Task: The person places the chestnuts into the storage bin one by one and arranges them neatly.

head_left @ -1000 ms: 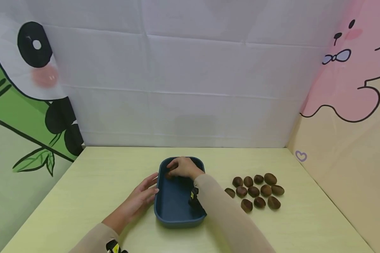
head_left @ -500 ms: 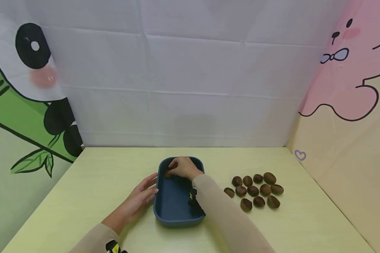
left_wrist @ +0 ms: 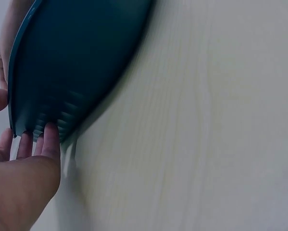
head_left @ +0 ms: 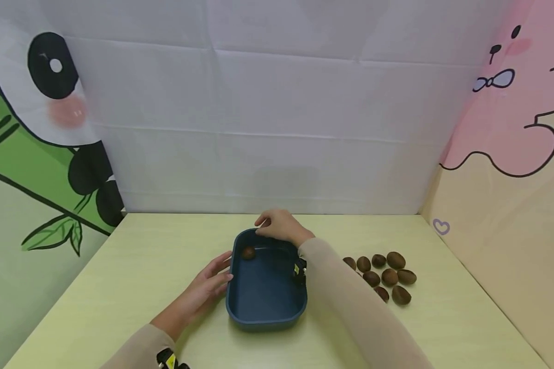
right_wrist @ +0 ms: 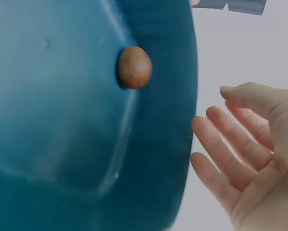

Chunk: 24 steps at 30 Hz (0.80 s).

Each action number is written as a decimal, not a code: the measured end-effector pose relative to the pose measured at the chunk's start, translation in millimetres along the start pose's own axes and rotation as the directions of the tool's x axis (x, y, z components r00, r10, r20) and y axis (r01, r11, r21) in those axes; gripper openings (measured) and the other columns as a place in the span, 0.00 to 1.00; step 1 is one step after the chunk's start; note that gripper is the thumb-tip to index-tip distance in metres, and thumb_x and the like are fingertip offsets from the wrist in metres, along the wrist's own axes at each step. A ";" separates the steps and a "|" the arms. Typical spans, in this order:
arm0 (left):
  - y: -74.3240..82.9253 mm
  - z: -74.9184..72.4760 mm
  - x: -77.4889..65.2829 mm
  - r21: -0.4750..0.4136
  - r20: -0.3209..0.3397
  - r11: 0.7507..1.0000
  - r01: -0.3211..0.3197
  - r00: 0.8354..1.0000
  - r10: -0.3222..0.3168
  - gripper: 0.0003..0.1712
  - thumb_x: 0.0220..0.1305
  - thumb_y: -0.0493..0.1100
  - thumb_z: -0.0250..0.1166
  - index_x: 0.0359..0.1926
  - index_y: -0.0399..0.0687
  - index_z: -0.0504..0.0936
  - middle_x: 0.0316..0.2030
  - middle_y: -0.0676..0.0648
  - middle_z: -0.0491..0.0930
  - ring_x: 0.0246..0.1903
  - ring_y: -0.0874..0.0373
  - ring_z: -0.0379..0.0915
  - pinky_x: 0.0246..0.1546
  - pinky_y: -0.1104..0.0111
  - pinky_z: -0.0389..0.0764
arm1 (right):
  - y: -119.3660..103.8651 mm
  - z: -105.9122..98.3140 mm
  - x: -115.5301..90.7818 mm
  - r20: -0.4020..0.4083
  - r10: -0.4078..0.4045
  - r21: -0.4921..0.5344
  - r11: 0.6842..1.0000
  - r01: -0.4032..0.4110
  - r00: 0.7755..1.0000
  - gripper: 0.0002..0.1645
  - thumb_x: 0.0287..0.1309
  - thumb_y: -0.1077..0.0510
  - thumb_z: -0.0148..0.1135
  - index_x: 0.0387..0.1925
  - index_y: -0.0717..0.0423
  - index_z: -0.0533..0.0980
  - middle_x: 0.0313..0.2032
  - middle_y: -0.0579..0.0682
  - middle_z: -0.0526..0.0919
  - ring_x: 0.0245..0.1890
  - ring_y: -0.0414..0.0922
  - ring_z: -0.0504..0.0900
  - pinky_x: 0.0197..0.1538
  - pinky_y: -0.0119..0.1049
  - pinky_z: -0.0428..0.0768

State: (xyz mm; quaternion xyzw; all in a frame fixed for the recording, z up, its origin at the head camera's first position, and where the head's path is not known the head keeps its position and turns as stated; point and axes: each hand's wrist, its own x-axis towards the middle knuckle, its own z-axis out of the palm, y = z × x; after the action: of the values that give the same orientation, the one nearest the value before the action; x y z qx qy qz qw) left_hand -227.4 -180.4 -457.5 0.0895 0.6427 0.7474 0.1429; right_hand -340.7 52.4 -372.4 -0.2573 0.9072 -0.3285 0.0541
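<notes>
A dark blue rectangular tray [head_left: 266,325] stands on the table in the head view. One chestnut [head_left: 248,252] lies in its far left corner; the right wrist view shows the same chestnut [right_wrist: 135,67] against the tray wall. Above the far rim is my right hand [head_left: 282,226], and the right wrist view has this hand [right_wrist: 252,144] with relaxed fingers and nothing between them. My left hand [head_left: 208,283] touches the tray's left side. Up close in the left wrist view, the fingertips of the left hand [left_wrist: 26,178] rest against the outer wall.
Several loose chestnuts [head_left: 390,277] lie in rough rows on the table [head_left: 448,318] right of the tray, some hidden behind the right sleeve [head_left: 351,302]. A white cloth wall [head_left: 277,113] rises behind the table, with printed panels on both sides.
My right hand has let go of the chestnut in the tray's far left corner and moved up and right to the far rim. The left hand stays at the tray's side.
</notes>
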 end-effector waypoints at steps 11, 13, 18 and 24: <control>0.7 2.7 -0.2 0.009 -0.024 1.000 0.009 1.000 -0.009 0.38 0.72 0.36 0.56 0.78 0.44 0.51 0.76 0.36 0.49 0.73 0.39 0.50 0.67 0.53 0.63 | 20.9 -35.3 -34.1 -0.029 -0.080 -0.006 0.997 0.080 0.996 0.13 0.66 0.54 0.66 0.51 0.51 0.82 0.42 0.46 0.85 0.43 0.44 0.84 0.45 0.38 0.81; 1.2 3.2 -0.1 0.010 -0.024 1.000 0.008 1.000 -0.007 0.38 0.72 0.36 0.56 0.78 0.44 0.51 0.76 0.36 0.49 0.73 0.39 0.50 0.67 0.53 0.63 | 24.9 -41.9 -42.1 -0.022 -0.078 -0.012 0.997 0.077 0.997 0.13 0.66 0.54 0.66 0.51 0.50 0.82 0.42 0.44 0.85 0.41 0.42 0.83 0.44 0.37 0.81; 1.9 3.7 -0.4 -0.006 -0.015 1.000 -0.004 1.000 0.004 0.39 0.72 0.35 0.55 0.78 0.43 0.50 0.76 0.34 0.47 0.73 0.38 0.48 0.68 0.51 0.61 | 38.0 -55.3 -62.1 0.007 -0.099 -0.032 0.995 0.100 0.995 0.15 0.66 0.54 0.66 0.51 0.54 0.82 0.40 0.43 0.85 0.40 0.41 0.83 0.44 0.38 0.81; 1.6 3.7 -0.4 -0.017 -0.014 1.000 -0.001 1.000 0.001 0.39 0.72 0.34 0.55 0.78 0.43 0.49 0.76 0.34 0.47 0.74 0.38 0.48 0.69 0.50 0.59 | 59.4 -62.5 -87.5 0.041 -0.104 -0.019 0.994 0.105 0.994 0.11 0.65 0.56 0.66 0.49 0.50 0.82 0.38 0.40 0.85 0.41 0.40 0.84 0.44 0.36 0.81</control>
State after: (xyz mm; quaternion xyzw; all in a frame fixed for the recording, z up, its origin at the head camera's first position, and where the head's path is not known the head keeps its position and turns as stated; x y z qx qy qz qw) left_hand -226.0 -177.2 -455.3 0.0832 0.6373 0.7535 0.1388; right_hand -307.6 170.6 -367.0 -0.3117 0.8946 -0.3158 0.0523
